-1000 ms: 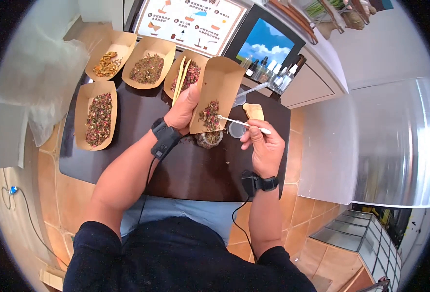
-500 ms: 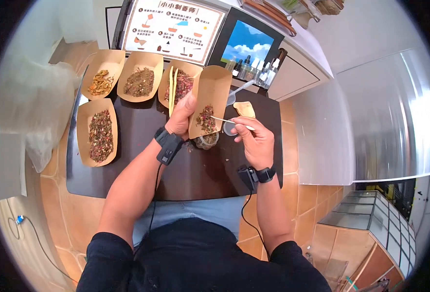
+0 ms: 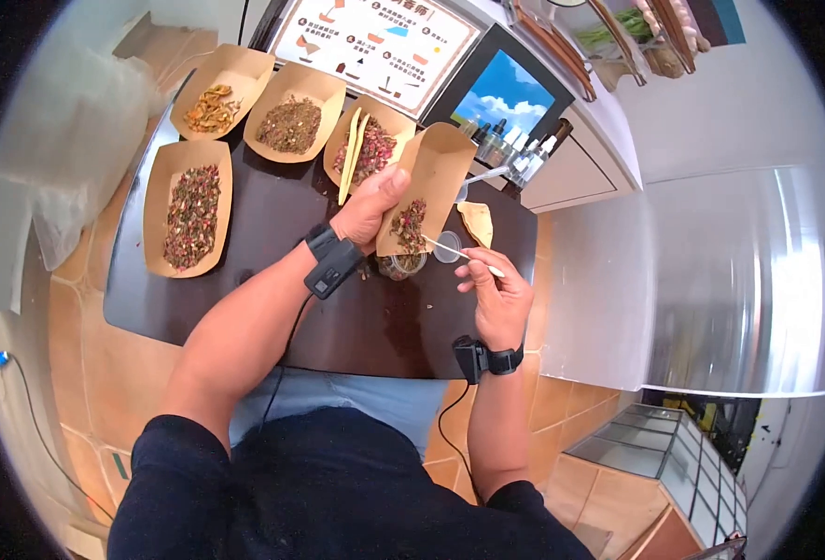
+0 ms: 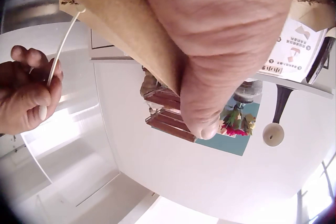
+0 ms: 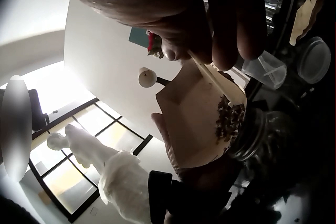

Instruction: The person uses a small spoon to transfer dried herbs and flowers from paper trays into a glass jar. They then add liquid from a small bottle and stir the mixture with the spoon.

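Observation:
My left hand [image 3: 368, 207] grips a brown paper tray [image 3: 442, 154] by its left side, tilted so that its lower end lies over a clear jar [image 3: 401, 266]. Dried petals and leaves [image 3: 409, 224] lie in that lower end. My right hand [image 3: 498, 299] pinches a thin pale stick [image 3: 464, 252], its tip at the petals. In the right wrist view the stick [image 5: 212, 81] reaches to the dark pile [image 5: 229, 121], beside the jar's mouth [image 5: 251, 140]. The left wrist view shows my left thumb [image 4: 202, 108] on the tray's side.
Several paper trays of dried plants stand at the left and back, one [image 3: 148, 215] nearest the left edge. Yellow tongs [image 3: 350, 159] lie across another. Right of the jar are a clear lid [image 3: 448, 246] and a tan piece [image 3: 476, 224]. Small bottles [image 3: 527, 161] stand behind.
The head view has shifted. Both hands keep their holds, and the stick's tip remains at the petals near the tray's lower end, with little other visible movement.

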Demonstrator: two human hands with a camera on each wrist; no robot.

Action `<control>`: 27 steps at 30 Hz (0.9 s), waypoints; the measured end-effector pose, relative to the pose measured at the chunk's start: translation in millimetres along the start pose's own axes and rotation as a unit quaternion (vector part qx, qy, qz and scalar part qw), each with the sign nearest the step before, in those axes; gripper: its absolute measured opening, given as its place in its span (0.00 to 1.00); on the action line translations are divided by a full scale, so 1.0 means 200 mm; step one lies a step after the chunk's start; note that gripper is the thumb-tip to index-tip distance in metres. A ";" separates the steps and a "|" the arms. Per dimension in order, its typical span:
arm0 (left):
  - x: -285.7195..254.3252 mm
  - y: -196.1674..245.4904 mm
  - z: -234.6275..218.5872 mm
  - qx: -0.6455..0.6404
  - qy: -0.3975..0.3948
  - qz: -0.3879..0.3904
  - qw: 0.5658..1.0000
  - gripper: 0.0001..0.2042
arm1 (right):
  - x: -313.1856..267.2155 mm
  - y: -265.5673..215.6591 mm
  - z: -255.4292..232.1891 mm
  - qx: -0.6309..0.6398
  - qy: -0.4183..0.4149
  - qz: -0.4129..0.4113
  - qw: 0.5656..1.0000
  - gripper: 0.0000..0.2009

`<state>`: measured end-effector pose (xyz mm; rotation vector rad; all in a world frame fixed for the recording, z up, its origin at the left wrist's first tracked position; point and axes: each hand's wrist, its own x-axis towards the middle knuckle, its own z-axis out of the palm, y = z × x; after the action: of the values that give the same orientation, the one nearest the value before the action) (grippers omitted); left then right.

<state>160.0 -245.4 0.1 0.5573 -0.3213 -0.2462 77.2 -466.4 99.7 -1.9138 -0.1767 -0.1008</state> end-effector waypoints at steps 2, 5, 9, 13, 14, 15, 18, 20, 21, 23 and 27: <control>-0.01 0.01 0.01 -0.002 0.005 0.001 1.000 0.43 | -0.01 0.00 -0.01 0.003 0.001 0.004 1.000 0.10; -0.01 0.01 0.00 -0.001 0.010 -0.007 1.000 0.43 | -0.02 0.00 0.00 0.006 0.012 0.006 1.000 0.10; 0.00 0.00 0.00 0.000 0.016 -0.009 1.000 0.43 | -0.02 -0.02 0.00 0.003 0.005 0.006 1.000 0.09; -0.01 0.03 0.01 0.010 0.015 -0.014 1.000 0.43 | -0.03 -0.02 -0.01 0.002 -0.003 0.003 1.000 0.09; -0.01 0.03 0.03 -0.006 0.020 -0.004 1.000 0.41 | -0.03 -0.01 -0.01 0.003 -0.003 0.004 1.000 0.09; -0.01 0.03 0.03 -0.023 0.026 0.007 0.999 0.40 | -0.03 0.00 -0.02 0.006 0.004 0.002 1.000 0.09; -0.01 0.02 0.03 -0.019 0.030 0.006 0.999 0.40 | -0.02 0.00 -0.01 0.015 0.003 0.003 1.000 0.09; -0.01 0.02 0.04 -0.020 0.029 0.004 0.999 0.40 | -0.02 -0.01 -0.01 0.020 -0.005 0.003 1.000 0.09; -0.01 0.02 0.03 -0.021 0.027 0.003 0.999 0.40 | -0.03 -0.02 -0.01 0.014 -0.011 0.008 1.000 0.09; -0.01 0.01 0.01 -0.016 0.019 -0.004 1.000 0.40 | -0.03 -0.02 0.00 0.006 -0.020 0.012 1.000 0.09; 0.00 0.00 -0.01 -0.024 -0.006 -0.002 1.000 0.39 | -0.03 -0.01 0.00 0.008 -0.013 0.005 1.000 0.10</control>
<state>160.1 -244.2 -0.9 0.5095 -0.3254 -0.2609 70.7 -466.8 101.2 -1.9013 -0.1846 -0.0686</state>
